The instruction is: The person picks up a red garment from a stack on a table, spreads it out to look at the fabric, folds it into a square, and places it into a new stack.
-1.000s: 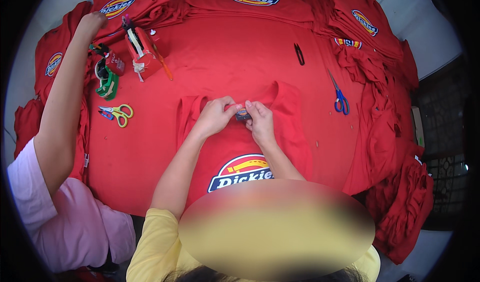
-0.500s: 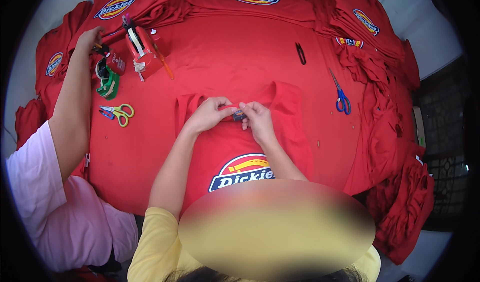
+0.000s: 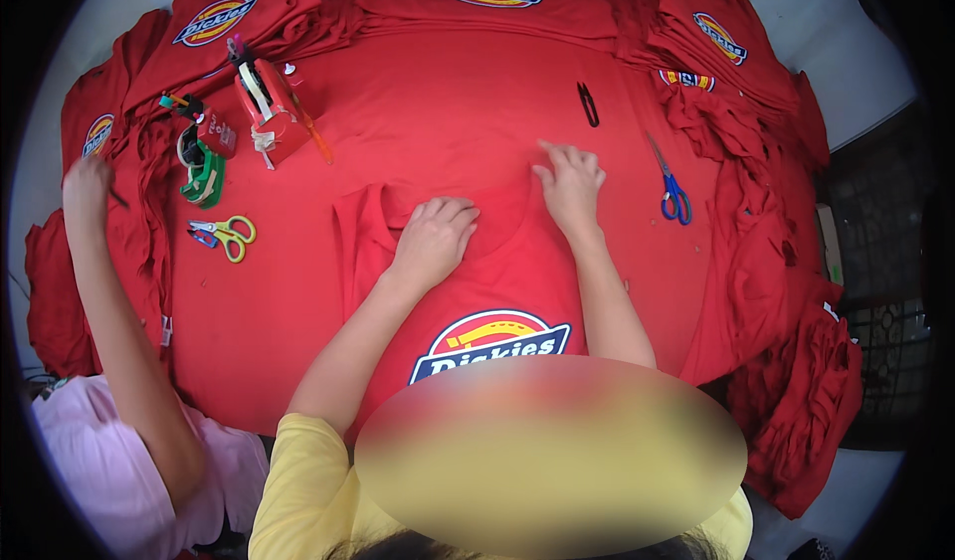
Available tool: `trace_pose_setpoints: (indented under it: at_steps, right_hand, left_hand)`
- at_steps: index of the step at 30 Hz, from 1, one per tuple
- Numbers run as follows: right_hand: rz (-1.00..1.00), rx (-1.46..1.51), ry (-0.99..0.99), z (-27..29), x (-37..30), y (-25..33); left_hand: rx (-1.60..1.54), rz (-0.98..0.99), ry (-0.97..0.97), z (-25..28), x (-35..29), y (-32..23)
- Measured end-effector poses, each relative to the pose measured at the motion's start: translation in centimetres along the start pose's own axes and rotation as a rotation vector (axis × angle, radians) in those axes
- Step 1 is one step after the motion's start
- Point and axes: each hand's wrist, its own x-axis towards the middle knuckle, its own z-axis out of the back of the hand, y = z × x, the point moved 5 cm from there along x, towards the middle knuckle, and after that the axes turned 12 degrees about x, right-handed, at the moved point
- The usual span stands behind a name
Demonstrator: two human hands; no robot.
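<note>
A red shirt (image 3: 522, 277) with a colourful chest print lies in front of me, its neckline facing away. My left hand (image 3: 438, 239) rests on the left side of the neckline, palm down, fingers stretched over the cloth. At the right shoulder of the shirt is my right hand (image 3: 575, 187), its thumb and fingers apart and nothing seen between them. The dark neck label is out of sight now, and the shirt's lower part is hidden by the blurred patch.
Left are yellow-handled scissors (image 3: 237, 237), a green tape dispenser (image 3: 204, 180) and a red one (image 3: 274, 122). Black thread snips (image 3: 588, 104) and blue-handled scissors (image 3: 674, 197) lie right. Stacked red shirts (image 3: 487, 23) line the far edge. A co-worker's hand (image 3: 88, 182) touches cloth far left.
Both my hands have come apart and let go of the neck label. The right moved up and right; the left stayed near the neckline. The co-worker's hand moved left and nearer.
</note>
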Motion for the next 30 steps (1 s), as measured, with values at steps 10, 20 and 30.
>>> trace_pose_setpoints:
  at_steps: [10, 20, 30]
  right_hand:
    - [-0.098, 0.048, 0.095, -2.3, 2.2, -4.1]
    - [-0.113, -0.014, 0.072, -2.8, 1.5, -4.1]
    - [-0.153, 0.088, 0.205, -2.0, 2.5, -4.0]
  left_hand:
    - [0.306, 0.260, -0.060, 4.7, 0.1, 8.7]
    - [0.309, 0.298, -0.288, 5.2, -0.5, 13.7]
    - [-0.184, 0.425, 0.160, 5.5, -1.4, 16.5]
